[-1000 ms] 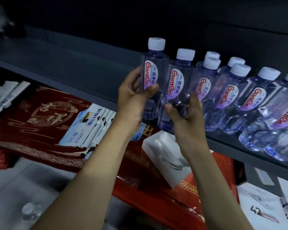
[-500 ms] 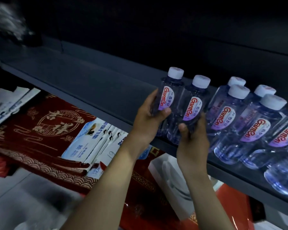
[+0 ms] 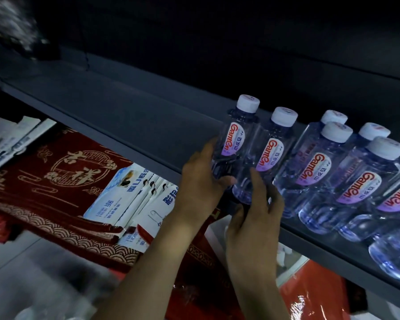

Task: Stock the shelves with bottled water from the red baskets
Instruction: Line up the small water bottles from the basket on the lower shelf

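Two clear water bottles with white caps and red-and-purple labels stand at the front of the dark grey shelf (image 3: 129,121). My left hand (image 3: 201,188) wraps the lower part of the leftmost bottle (image 3: 237,137). My right hand (image 3: 256,213) holds the base of the second bottle (image 3: 269,155), its index finger up along the side. To the right, several more identical bottles (image 3: 328,162) stand in rows on the same shelf. No red basket is in view.
The shelf stretches bare to the left of the bottles. Below it lie red patterned boxes (image 3: 44,172), white-and-blue packets (image 3: 129,197) and a white box partly hidden by my arms. The upper area is dark.
Both hands have carried the two bottles lower and to the right, down onto the shelf's front edge beside the standing rows. My hands have slid down toward the bottle bases.
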Available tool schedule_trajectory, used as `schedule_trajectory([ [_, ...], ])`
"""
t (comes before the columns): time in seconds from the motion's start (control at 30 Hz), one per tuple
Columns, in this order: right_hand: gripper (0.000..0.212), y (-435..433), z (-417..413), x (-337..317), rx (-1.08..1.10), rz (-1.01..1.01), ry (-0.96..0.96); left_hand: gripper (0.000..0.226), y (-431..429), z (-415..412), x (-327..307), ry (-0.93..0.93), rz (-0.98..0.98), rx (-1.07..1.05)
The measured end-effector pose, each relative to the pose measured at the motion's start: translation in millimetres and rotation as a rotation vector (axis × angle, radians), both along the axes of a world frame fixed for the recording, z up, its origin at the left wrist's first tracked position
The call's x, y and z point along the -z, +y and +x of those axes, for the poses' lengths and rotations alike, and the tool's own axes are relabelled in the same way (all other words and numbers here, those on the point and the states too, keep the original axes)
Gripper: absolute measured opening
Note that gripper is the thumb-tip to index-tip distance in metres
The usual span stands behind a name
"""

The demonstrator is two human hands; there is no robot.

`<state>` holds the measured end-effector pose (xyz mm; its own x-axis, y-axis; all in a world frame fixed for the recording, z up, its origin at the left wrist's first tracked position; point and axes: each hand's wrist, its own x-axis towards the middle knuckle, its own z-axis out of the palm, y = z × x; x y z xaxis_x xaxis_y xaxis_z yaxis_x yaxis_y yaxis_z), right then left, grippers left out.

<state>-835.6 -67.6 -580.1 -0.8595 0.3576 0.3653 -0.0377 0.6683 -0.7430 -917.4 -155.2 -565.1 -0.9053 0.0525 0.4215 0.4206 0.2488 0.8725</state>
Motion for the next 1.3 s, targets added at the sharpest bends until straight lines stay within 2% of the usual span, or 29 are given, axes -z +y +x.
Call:
schedule_trajectory([
  [0.13, 0.066, -1.3, -6.4, 1.9, 0.004, 0.086, -0.032, 0.067, 1.1, -1.0, -2.9, -0.058, 0.042, 0.012],
  [0.27, 0.057, -0.8, -13.7, -1.1, 0.003, 0.057, -0.055, 0.066, 6.4, -11.4, -3.5, -0.076, 0.035, -0.017],
  [0.47, 0.056, 0.5, -32.8, -1.7, 0.025, 0.027, -0.006, 0.065, 20.1, -25.1, 0.9, -0.093, 0.076, 0.009],
  [0.67, 0.057, 2.2, -32.5, -5.5, 0.009, 0.013, -0.035, 0.067, 23.7, -30.9, 1.9, -0.069, -0.003, -0.002],
  [0.8, 0.06, 4.2, -24.3, -13.1, 0.011, 0.009, -0.027, 0.066, 19.6, -24.2, -1.1, -0.053, -0.194, -0.06],
  [0.93, 0.059, 0.4, -9.0, -20.1, 0.058, 0.212, -0.121, 0.049, 1.9, -4.0, -5.9, 0.021, -0.572, -0.191],
  [1.03, 0.059, -9.5, 6.1, -23.2, 0.043, 0.3, -0.229, 0.05, -26.4, 16.2, -10.5, 0.057, -0.8, -0.255],
  [1.17, 0.059, -53.1, 25.4, -32.7, -0.023, 0.4, -0.257, 0.055, -84.7, 59.0, -11.2, 0.058, -0.915, -0.335],
  [1.3, 0.057, -113.2, 56.6, -39.7, -0.209, 0.339, -0.208, 0.057, -156.3, 114.3, -26.5, 0.015, -1.064, -0.507],
])
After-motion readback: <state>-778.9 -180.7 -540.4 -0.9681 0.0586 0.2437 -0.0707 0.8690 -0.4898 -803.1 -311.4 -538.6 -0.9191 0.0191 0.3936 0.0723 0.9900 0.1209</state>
